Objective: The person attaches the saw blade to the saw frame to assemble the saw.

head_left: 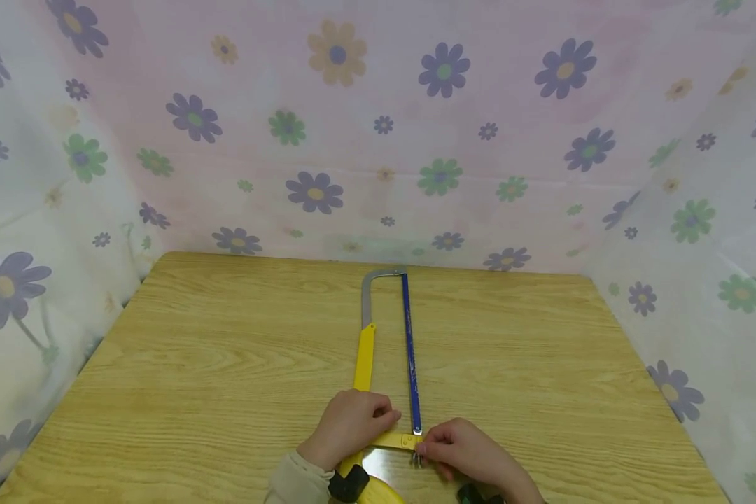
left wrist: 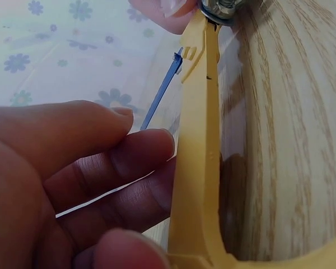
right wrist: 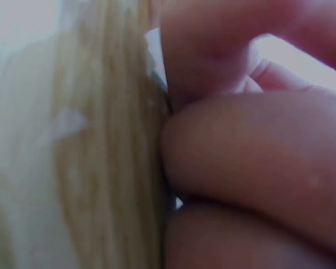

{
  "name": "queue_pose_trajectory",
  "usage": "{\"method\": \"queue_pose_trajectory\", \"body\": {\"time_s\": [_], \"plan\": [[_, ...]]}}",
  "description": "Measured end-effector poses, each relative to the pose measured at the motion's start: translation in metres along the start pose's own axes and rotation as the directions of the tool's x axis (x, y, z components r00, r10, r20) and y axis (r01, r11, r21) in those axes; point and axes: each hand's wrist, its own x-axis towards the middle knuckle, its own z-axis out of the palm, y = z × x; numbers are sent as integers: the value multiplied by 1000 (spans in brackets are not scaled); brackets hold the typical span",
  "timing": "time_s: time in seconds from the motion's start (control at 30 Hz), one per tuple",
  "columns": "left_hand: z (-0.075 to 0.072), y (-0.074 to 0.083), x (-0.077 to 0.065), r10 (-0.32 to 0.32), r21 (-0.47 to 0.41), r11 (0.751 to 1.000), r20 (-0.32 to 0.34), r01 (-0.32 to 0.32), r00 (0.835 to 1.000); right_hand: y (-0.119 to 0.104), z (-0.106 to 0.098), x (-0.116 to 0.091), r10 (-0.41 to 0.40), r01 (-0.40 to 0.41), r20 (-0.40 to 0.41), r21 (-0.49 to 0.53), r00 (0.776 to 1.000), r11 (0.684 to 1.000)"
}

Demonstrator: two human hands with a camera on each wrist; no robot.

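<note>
A hacksaw lies on the table, its yellow frame nearest me and its grey bow at the far end. Its blue blade runs along the right side. My left hand lies across the frame with bent fingers, holding it by the short yellow arm; in the left wrist view some fingertips go behind that arm. At the blade's near end, my right hand pinches at the metal wing nut, which the fingers partly cover. Close-up fingers fill much of the right wrist view.
The wood-grain table extends around the saw on both sides. A flower-patterned cloth hangs at the back and along both sides. The saw's yellow handle reaches the lower edge of the head view.
</note>
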Motion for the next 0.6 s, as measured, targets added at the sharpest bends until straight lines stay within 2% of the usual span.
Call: {"method": "queue_pose_trajectory", "body": {"time_s": [0.23, 0.6], "plan": [[1, -2, -1, -3, 2, 1000, -9, 3, 1000, -1, 2, 1, 13, -14, -41, -36, 999, 999], [0, -1, 1, -20, -7, 1000, 11, 20, 1000, 0, 1, 1, 27, -32, -55, -111, 998, 993]]}}
